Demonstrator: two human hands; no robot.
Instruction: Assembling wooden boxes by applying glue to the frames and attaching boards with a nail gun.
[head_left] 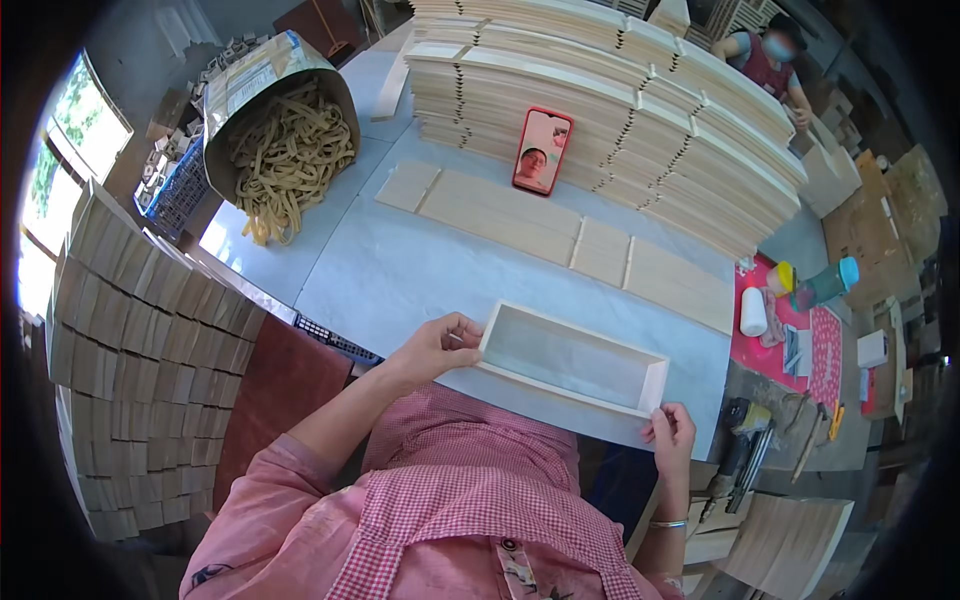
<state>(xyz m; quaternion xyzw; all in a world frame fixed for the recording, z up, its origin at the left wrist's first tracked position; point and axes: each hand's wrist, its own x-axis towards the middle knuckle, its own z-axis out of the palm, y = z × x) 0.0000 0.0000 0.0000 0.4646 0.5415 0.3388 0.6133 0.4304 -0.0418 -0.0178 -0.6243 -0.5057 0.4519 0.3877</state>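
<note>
A shallow, pale wooden rectangular frame (565, 391) rests at the near edge of the table, and the blue-white tabletop shows through its open middle. My left hand (438, 350) is closed on its left end, thumb and fingers pinching the rail. At the near right corner, the fingers of my right hand (671, 430) are bent against the wood and hold it. Beyond the frame lies a long flat wooden board (500, 222) with several crosswise grooves.
Tall stacks of grooved boards (560, 90) fill the table's far side; a red-cased phone (543, 150) leans there. Left stand a sack (222, 100) of tan bands (290, 150) and piled wooden pieces (140, 330). A nail gun (742, 440) lies right; a co-worker (765, 65) is at far right.
</note>
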